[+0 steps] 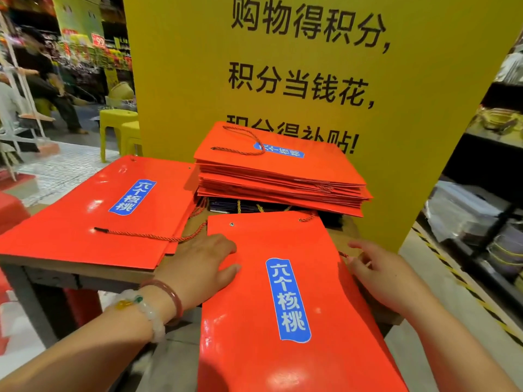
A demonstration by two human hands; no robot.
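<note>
A tall yellow board [424,108] with black printed characters stands behind everything. In front of it is a brown worktop [85,271] that carries red paper bags in three places.

One near bag [254,321] lies flat at the front. It sticks out over the worktop's front edge towards the person, and its blue label [287,299] faces up. To the left, a flat bag [85,216] lies on top with the same label showing. The edge of at least one more bag peeks out beneath it at the right. At the back, against the board, sits a stack [283,176] of folded bags, too many to count.

The left hand [203,264] lies open and flat on the left edge of the near bag, below its top left corner. Its fingers are straight and close together, pressing on the paper, and the thumb rests on the red surface. The right hand [379,275] is at the bag's right edge, level with the left one. Its fingers are loosely spread and relaxed and grip nothing. The edge of the hand seems to touch the edge of the bag, though I cannot tell for sure. So the near bag lies between the two hands.

Two yellow stools [119,120] stand on the floor to the left of the board. The left wrist wears two bracelets, a red bangle [172,295] and a white bead bracelet [147,309]. A twisted cord [147,235] lies across the lower part of the left bag. One small metal eyelet [231,224] shows near the top left corner of the near bag.
</note>
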